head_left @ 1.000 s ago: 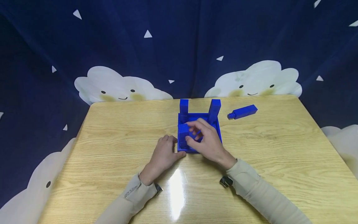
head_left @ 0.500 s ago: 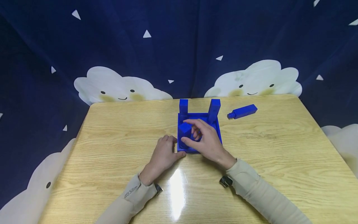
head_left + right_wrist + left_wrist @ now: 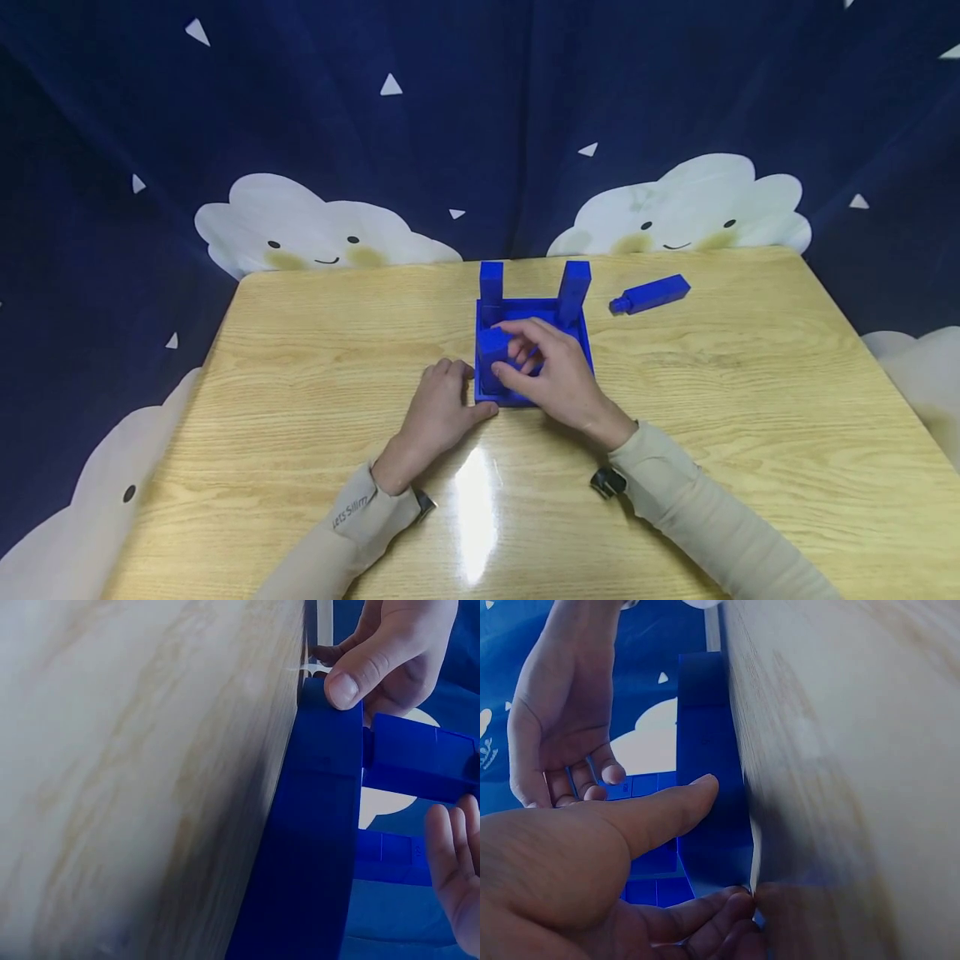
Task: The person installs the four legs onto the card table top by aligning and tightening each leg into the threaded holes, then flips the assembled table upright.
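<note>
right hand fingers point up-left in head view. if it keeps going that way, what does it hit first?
Probably nothing new: the right hand already grips the near-left post in the base. Past it, the far-left post, though depth is unclear.

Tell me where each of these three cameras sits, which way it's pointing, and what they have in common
Head: worn on the head, looking forward and down at the wooden table; both sleeves, the left hand steadying the blue base and the right hand gripping a blue post.
Left wrist: low at the table edge, looking along the left hand's thumb at the blue base; the right hand shows beyond.
Right wrist: low beside the base wall, facing the post; the left hand's thumb presses the base corner.
Shared: both wrist views show both hands and the base.
</note>
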{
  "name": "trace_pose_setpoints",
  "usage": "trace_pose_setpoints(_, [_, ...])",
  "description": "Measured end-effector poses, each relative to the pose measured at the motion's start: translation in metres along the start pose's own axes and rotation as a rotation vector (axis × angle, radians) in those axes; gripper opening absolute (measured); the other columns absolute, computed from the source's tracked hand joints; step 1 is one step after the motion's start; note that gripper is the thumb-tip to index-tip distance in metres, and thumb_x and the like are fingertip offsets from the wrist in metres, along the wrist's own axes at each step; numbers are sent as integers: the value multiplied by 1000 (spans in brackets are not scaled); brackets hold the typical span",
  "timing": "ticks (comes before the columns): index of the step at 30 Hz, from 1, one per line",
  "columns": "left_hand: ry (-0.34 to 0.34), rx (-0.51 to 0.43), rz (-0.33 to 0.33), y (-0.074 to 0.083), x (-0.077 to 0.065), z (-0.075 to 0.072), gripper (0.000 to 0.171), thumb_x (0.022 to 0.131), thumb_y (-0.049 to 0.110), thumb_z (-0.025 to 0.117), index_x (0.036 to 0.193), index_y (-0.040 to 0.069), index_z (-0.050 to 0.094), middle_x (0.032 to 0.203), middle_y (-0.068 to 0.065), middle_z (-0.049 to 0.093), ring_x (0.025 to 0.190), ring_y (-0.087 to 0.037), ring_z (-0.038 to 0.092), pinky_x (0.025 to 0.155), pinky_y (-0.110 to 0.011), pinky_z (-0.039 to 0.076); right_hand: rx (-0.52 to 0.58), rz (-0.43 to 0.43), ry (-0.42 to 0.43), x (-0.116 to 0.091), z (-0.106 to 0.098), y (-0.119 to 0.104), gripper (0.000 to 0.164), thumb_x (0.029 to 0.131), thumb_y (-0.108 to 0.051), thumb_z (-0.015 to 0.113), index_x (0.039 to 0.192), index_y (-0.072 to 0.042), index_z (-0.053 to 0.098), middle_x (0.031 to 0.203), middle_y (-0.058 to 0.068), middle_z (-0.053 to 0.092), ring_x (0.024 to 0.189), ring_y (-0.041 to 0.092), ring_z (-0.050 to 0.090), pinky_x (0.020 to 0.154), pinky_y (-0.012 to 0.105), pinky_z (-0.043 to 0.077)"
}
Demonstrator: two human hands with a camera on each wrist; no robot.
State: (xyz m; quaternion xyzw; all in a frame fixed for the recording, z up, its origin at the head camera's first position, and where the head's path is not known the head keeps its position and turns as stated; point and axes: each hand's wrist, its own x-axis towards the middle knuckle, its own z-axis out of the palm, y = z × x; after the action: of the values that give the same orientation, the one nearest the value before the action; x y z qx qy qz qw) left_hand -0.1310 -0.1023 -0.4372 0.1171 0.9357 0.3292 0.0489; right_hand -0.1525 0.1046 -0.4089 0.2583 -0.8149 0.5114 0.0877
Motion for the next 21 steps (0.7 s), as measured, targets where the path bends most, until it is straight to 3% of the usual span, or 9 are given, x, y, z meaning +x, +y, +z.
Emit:
trace_pose_setpoints(9, [1, -6, 0, 0, 1, 0, 57, 90, 28, 92, 127, -7, 68, 119, -18, 65, 115, -39, 58, 95, -50, 52, -41, 20, 20, 0, 1, -2, 41, 90, -17, 91, 125, -5, 71, 106, 3, 67, 92, 19, 65, 73, 37, 60])
trace_pose_setpoints(17, [21, 0, 13, -1, 1, 1, 56, 88, 27, 94, 124, -8, 69, 113, -18, 66, 112, -38, 59, 91, -49, 52, -40, 11, -1, 2, 4, -2, 58, 85, -14, 96, 136, -4, 71, 95, 3, 60, 79, 17, 60, 68, 35, 55])
trace_pose_setpoints(21, [22, 1, 16, 0, 0, 0, 56, 87, 27, 94, 123, -9, 69, 112, -17, 66, 111, -38, 59, 91, -49, 52, -49, 8, -7, 2, 5, -2, 55, 84, -14, 97, 133, -1, 73, 91, 1, 59, 78, 15, 60, 68, 32, 54])
